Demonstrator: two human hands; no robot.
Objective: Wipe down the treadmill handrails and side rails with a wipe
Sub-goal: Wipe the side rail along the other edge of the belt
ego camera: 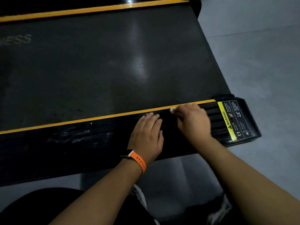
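A small white crumpled wipe (173,110) is pinched under the curled fingers (184,109) of the right hand (192,120), and only a corner of it is seen at that hand's 9 o'clock edge. It is pressed on the near black ribbed side rail (81,140) of the treadmill, just beside the yellow-orange stripe (97,118) that borders the dark textured running belt (97,70). The fingers (154,118) of the left hand (148,135) are laid straight and close together, flat on the same rail, and nothing is held by them; the two hands are near each other but apart. The step in hand is judged to be the wiping of this rail toward its 3 o'clock end, where a yellow and black warning label (227,120) is stuck. To do it well, the wipe is best spread wider and drawn along the grooves, not across them, under even pressure, with the stripe's edge included. The pale scuffed marks (76,135) at 9 o'clock of the left hand are judged to need further passes. Both palms are turned down, and the forearms are stretched in from 5 and 6 o'clock. An orange ribbed watch strap (138,160) is worn on the left wrist. No handrails are in view.
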